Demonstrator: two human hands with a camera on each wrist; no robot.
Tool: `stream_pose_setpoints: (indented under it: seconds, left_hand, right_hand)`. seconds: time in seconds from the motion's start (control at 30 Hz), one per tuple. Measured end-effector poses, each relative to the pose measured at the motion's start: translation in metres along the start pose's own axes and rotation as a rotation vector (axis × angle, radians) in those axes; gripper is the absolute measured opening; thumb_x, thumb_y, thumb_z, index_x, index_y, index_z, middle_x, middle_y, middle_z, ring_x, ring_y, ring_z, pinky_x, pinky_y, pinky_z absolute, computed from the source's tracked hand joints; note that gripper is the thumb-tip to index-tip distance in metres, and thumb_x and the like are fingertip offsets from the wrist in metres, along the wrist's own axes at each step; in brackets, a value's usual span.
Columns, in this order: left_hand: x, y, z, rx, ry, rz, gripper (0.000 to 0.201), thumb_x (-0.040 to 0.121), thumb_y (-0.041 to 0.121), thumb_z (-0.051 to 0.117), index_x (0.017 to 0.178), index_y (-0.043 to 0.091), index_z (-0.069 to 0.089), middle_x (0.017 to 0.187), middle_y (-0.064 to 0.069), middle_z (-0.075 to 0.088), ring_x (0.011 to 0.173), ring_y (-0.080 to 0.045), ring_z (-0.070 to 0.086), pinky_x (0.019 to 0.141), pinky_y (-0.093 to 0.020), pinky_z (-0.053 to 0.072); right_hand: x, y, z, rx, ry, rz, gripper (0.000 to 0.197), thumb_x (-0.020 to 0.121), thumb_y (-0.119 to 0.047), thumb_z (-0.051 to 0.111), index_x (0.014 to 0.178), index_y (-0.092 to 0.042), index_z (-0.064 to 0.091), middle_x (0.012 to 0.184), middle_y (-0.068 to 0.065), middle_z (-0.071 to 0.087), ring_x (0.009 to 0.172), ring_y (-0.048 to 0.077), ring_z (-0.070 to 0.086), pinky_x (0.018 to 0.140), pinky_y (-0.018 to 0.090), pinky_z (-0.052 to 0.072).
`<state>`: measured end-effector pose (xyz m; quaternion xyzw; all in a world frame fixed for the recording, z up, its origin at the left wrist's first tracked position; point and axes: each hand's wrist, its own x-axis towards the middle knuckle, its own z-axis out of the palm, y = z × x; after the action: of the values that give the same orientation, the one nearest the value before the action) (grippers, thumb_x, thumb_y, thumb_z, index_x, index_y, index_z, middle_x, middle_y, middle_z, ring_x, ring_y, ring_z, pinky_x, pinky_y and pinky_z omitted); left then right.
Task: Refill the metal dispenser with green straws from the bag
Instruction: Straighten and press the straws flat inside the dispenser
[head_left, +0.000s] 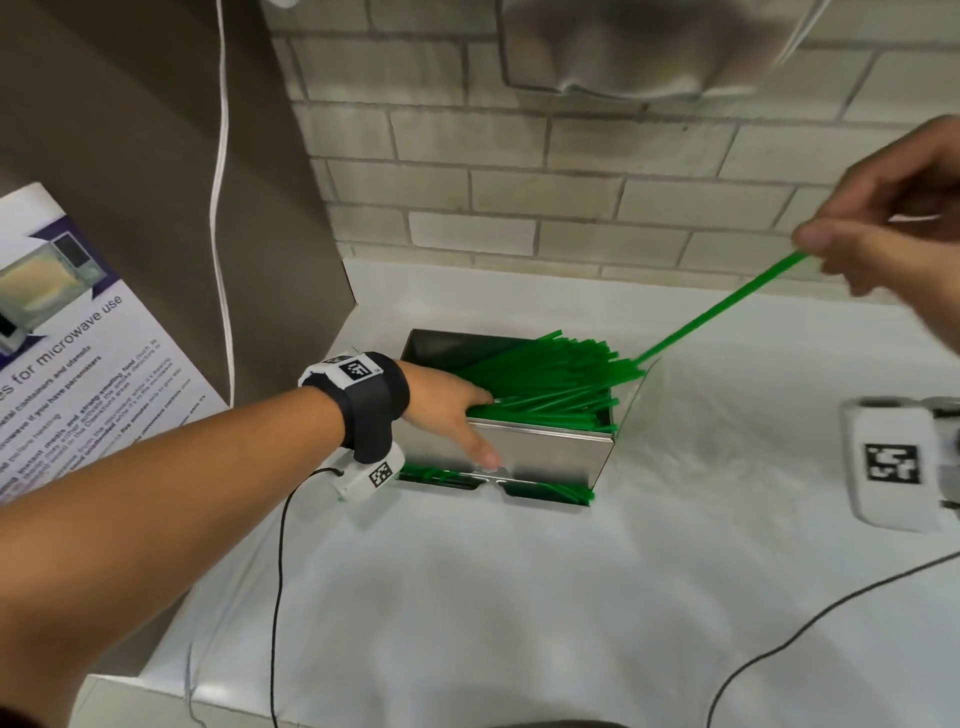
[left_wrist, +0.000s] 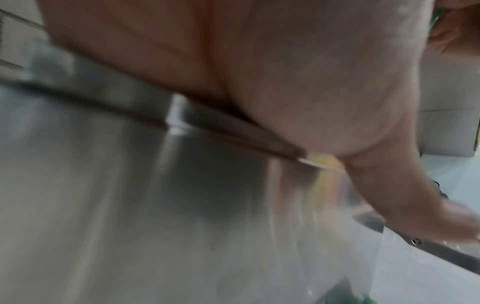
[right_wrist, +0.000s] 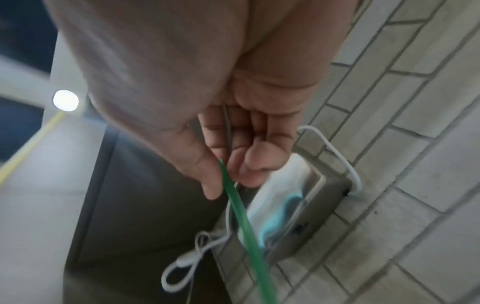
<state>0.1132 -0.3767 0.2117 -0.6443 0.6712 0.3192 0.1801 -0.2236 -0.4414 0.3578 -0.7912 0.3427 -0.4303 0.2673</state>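
The metal dispenser (head_left: 545, 454) stands on the white counter, its open top piled with green straws (head_left: 550, 387); more straws show in its bottom slot. My left hand (head_left: 483, 426) holds the dispenser's front left corner, thumb down the front wall, fingers over the straws. In the left wrist view the palm of that left hand (left_wrist: 285, 82) lies against the steel wall of the dispenser (left_wrist: 103, 185). My right hand (head_left: 815, 249) is raised at upper right and pinches one end of a single straw (head_left: 722, 306), whose other end reaches the pile. The right wrist view shows the right hand (right_wrist: 228, 185) pinching this single straw (right_wrist: 244, 222). Clear plastic (head_left: 641, 384) stands at the dispenser's right side.
A microwave-use poster (head_left: 67, 338) leans at the left beside a grey panel with a hanging white cable (head_left: 223, 208). A tiled wall (head_left: 571, 197) backs the counter, with a metal fixture (head_left: 649, 47) above. Black cables (head_left: 280, 597) cross the white counter (head_left: 519, 597).
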Motion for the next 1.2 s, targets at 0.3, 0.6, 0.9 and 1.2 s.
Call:
stream_pose_setpoints:
  seconds: [0.3,0.6,0.9,1.2]
  left_hand:
    - [-0.003,-0.008,-0.006,-0.06,0.074,0.058,0.091,0.069,0.062,0.081,0.145,0.026,0.046,0.131,0.007,0.058,0.113,-0.013,0.059,0.102,-0.028,0.048]
    - [-0.008,0.002,-0.012,-0.007,0.109,0.066,0.089,0.075,0.065,0.074,0.146,0.018,0.048,0.14,0.002,0.058,0.121,-0.018,0.058,0.106,-0.033,0.046]
    - [0.009,0.029,0.0,-0.137,0.157,0.046,0.088,0.083,0.065,0.066,0.15,0.013,0.042,0.146,0.001,0.052,0.128,-0.02,0.053,0.108,-0.029,0.042]
    - [0.017,0.024,0.002,-0.249,0.094,-0.003,0.099,0.081,0.063,0.069,0.157,0.012,0.029,0.161,0.001,0.033,0.146,-0.017,0.035,0.117,-0.026,0.029]
  right_hand:
    - [-0.015,0.044,0.028,0.12,0.022,0.086,0.018,0.077,-0.002,0.078,0.085,0.009,0.066,0.065,-0.005,0.072,0.05,0.008,0.063,0.051,0.018,0.051]
    - [-0.048,0.074,0.132,-0.053,-0.332,0.224,0.012,0.078,-0.034,0.08,0.081,-0.023,0.08,0.089,-0.01,0.075,0.085,0.006,0.068,0.075,0.024,0.05]
    - [-0.029,0.073,0.127,0.244,-0.22,0.279,0.014,0.087,-0.002,0.07,0.087,-0.014,0.077,0.087,0.006,0.077,0.079,0.022,0.07,0.077,0.032,0.057]
    - [-0.031,0.085,0.11,-0.138,-0.369,0.3,0.016,0.077,-0.019,0.079,0.086,-0.03,0.071,0.087,0.0,0.059,0.073,0.017,0.056,0.072,0.027,0.046]
